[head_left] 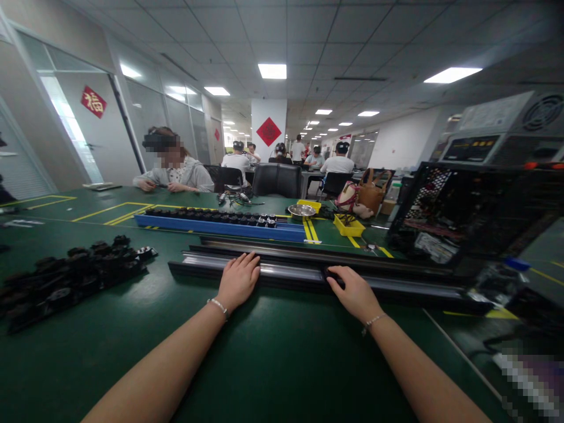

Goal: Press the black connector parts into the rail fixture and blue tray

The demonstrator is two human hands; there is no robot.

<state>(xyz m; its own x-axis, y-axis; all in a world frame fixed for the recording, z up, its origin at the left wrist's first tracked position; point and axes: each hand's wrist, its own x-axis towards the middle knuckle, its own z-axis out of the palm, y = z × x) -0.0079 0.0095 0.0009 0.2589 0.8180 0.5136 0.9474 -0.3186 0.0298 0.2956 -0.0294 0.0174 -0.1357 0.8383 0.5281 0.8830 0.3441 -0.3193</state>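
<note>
A long black rail [291, 272] with a shiny trough lies across the green table in front of me. My left hand [240, 279] rests palm down on its left part, fingers stretched out and holding nothing. Near the middle, my right hand [352, 289] is bent over the rail, thumb and fingers closed about a small black part [328, 274] in the trough. The fingers cover most of that part. Just behind lies a second black rail [282, 251], parallel to the first.
Black components [61, 294] are heaped at left. A blue tray [220, 226] with rows of similar parts stands beyond the rails. Farther back are a metal bowl [302, 210] and a yellow bin [348, 225]. An open computer case [467, 217] stands at right. A person [180, 170] sits across the table.
</note>
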